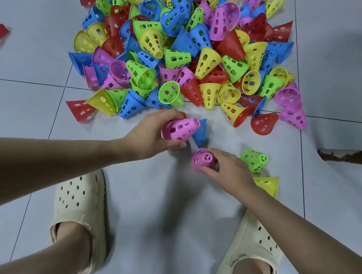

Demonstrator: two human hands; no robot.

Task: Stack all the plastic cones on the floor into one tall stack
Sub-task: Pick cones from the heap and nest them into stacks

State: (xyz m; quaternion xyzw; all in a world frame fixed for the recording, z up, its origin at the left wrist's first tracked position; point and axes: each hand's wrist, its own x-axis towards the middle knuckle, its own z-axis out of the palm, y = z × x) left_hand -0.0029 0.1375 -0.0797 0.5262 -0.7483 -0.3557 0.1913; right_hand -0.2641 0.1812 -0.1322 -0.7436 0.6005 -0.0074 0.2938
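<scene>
below the cone pile (184,48), left hand (151,131) grips one pink cone (180,129), right hand (230,170) grips another pink cone (202,161)

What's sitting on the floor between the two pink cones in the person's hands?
A blue cone lies there, partly hidden behind the left hand's pink cone, above the right hand's pink cone, in the head view.

Cone pile (184,48) ahead; near floor (158,201) free

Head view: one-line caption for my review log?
Each hand, left and right, grips a pink cone before the pile.
</scene>
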